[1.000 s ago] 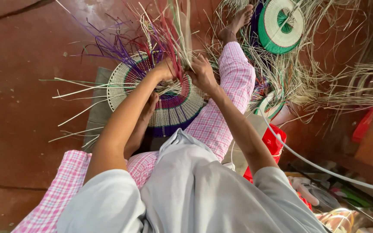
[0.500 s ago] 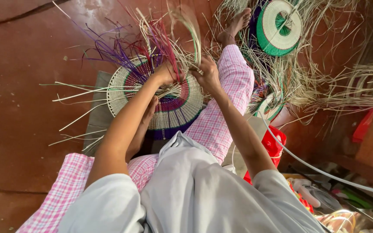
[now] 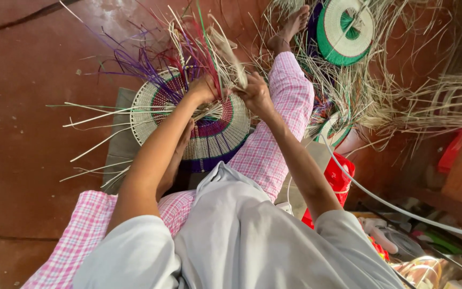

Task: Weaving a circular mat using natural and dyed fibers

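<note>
Weaving of a round straw mat, seen from above. The left hand (image 3: 201, 88) has its fingers closed on a bundle of loose strands (image 3: 199, 45), purple, red and pale, rising just above them. The right hand (image 3: 255, 93), just beside the left, has its fingers pinched on pale strands of the same bundle. The round woven mat (image 3: 215, 136), banded cream, green, red and purple, lies directly below both hands. A green-and-white woven disc (image 3: 346, 32) lies well apart, beyond the right fingers, amid loose straw (image 3: 429, 101).

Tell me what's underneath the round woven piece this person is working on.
A grey mat shows under the woven disc, lying on the red floor. The disc and the left hand hide the mat's middle.
</note>
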